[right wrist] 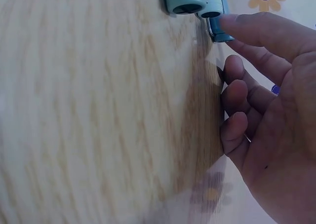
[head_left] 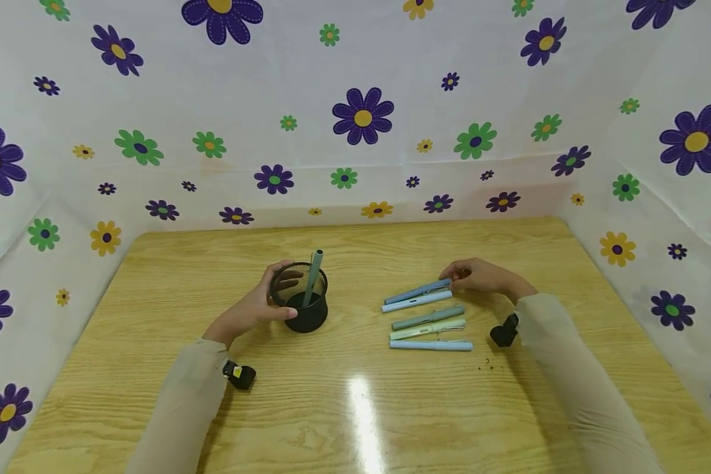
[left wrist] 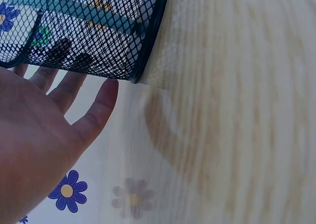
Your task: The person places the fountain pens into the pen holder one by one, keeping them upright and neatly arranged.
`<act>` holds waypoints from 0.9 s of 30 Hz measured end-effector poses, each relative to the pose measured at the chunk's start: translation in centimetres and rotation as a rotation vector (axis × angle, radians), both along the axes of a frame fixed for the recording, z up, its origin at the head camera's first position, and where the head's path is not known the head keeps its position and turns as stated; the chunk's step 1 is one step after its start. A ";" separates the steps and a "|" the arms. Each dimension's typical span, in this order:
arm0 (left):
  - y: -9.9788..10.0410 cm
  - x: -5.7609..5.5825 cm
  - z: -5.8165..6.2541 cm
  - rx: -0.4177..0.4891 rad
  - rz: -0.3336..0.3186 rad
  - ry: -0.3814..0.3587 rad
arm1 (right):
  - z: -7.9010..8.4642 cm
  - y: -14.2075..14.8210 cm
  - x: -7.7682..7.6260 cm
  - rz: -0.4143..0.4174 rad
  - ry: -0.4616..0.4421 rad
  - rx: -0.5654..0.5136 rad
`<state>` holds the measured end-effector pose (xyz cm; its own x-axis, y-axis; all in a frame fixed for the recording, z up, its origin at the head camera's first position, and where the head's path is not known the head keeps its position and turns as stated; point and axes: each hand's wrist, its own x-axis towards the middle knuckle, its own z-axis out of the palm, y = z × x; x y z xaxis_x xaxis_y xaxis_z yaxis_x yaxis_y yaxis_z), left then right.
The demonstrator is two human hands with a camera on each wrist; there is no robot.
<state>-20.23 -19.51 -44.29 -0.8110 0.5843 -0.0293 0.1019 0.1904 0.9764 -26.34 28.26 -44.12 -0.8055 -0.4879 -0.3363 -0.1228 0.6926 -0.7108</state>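
Note:
A black mesh pen holder stands upright on the left of the table. My left hand grips it, thumb on the near side and fingers round the far side. One green pen leans inside, its end above the rim; its length shows through the mesh in the left wrist view. To the right, several capped pens lie side by side. My right hand pinches the clip end of the farthest, a darker blue pen, between thumb and forefinger. In the right wrist view the other fingers curl loosely by the tabletop.
Nearer me than the blue pen lie a pale blue pen, a dark green pen, a light green pen and another pale blue pen. Small dark specks dot the wooden table. Flowered cloth walls the back and sides.

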 end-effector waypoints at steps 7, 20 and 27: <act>0.0 0.0 -0.1 0.009 -0.004 0.003 | -0.2 -0.1 0.0 -0.003 0.015 0.007; 0.1 -0.1 0.0 0.017 0.000 -0.014 | 0.3 -0.1 0.7 -0.021 0.076 -0.016; 0.1 -0.1 -0.1 0.003 0.009 -0.011 | 1.0 0.0 0.8 -0.039 0.080 -0.041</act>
<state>-20.32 -19.43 -44.34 -0.8156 0.5774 -0.0365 0.0899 0.1888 0.9779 -25.50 28.27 -43.13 -0.8474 -0.4680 -0.2508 -0.1540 0.6687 -0.7274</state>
